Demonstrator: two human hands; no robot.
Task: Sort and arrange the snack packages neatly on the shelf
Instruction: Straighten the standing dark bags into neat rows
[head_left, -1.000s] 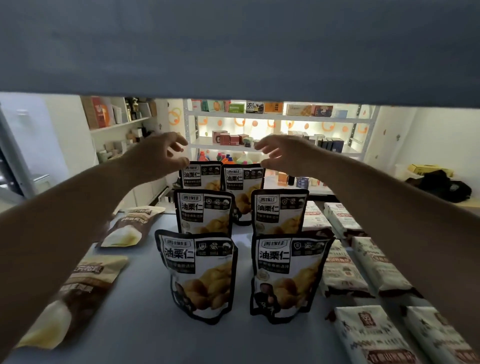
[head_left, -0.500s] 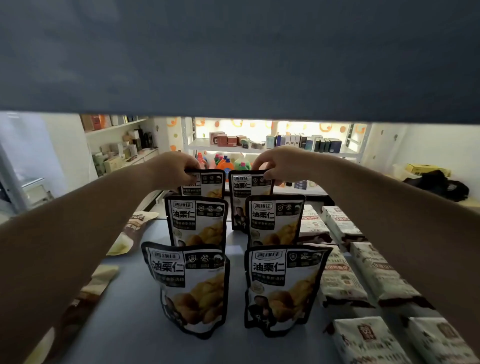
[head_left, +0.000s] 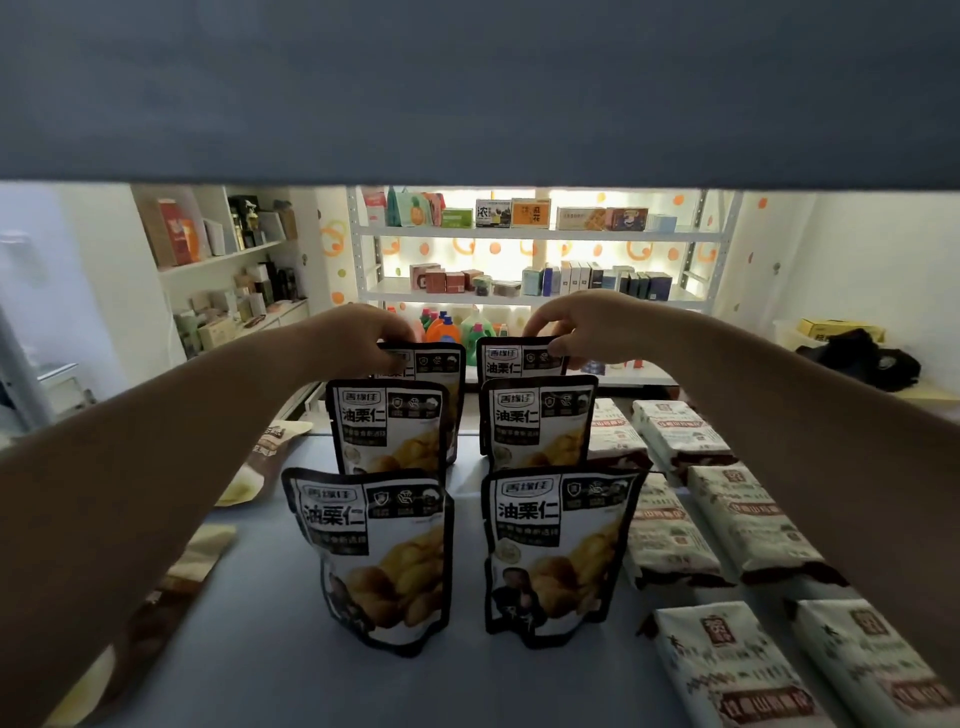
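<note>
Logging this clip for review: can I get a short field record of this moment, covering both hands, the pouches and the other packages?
left hand: pinches top of back-left pouch
right hand: pinches top of back-right pouch
black pouches: six upright, two columns of three
white packages: lying flat, right of the pouches
brown pouches: lying flat at left

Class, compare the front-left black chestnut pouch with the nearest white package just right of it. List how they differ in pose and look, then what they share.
The black pouch stands upright; the white package lies flat. The black pouch pictures yellow kernels; the white package is pale with a red label. The black pouch has a wavy outline; the white package is brick-shaped. Both sit on the grey shelf.
</note>
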